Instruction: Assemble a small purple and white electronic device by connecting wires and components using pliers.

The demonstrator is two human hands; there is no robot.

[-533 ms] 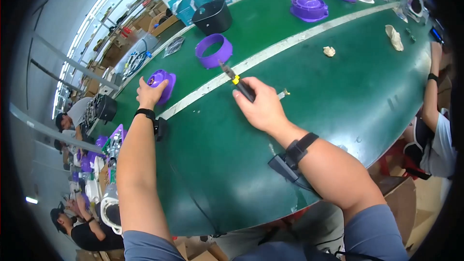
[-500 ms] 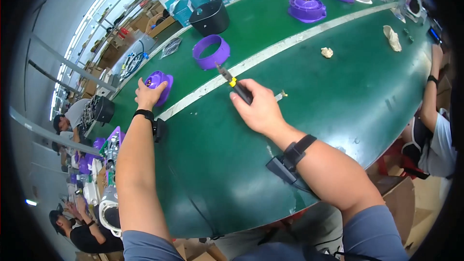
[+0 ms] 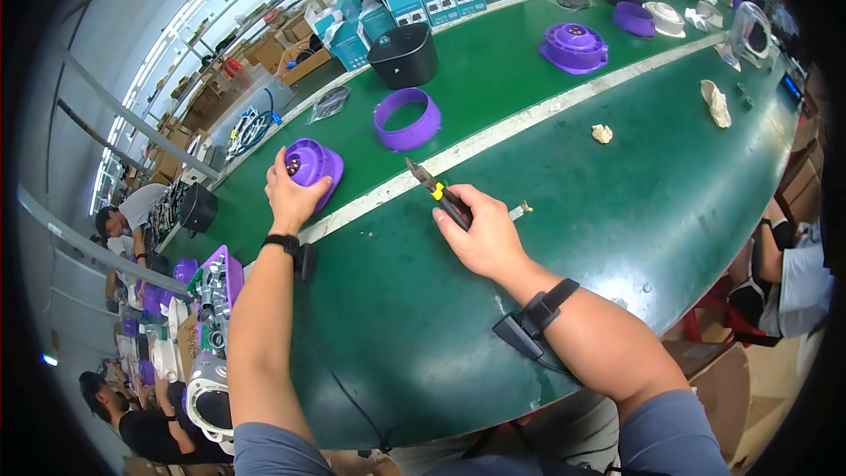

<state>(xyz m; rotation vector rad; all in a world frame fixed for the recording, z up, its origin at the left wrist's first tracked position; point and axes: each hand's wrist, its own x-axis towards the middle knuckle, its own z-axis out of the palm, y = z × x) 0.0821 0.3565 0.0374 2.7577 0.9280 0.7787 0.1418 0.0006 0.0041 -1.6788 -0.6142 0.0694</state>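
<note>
My left hand [image 3: 294, 201] grips a round purple plastic housing [image 3: 310, 164] on the green work surface, thumb on its near side and fingers over the left edge. The housing has a raised centre with small metallic contacts. In my right hand [image 3: 485, 234] is a pair of cutting pliers [image 3: 432, 187] with black and yellow handles. The jaws point away from me, over the pale strip [image 3: 458, 152], touching nothing I can make out. Just beyond the jaws sits a purple ring [image 3: 408, 121]. A small pale piece [image 3: 521, 210] lies beside my right hand.
A black bin [image 3: 403, 57] stands behind the ring. Further right are another purple housing [image 3: 574, 48], a purple ring [image 3: 634, 19] and a white part [image 3: 665, 19]. Crumpled pale scraps [image 3: 602, 134] lie on the surface. A purple tray [image 3: 226, 271] of parts is at left; people work on both sides.
The view has shifted, so the table appears lower and further right. My right hand has drawn the pliers nearer, away from the ring. My left hand keeps hold of the housing.
</note>
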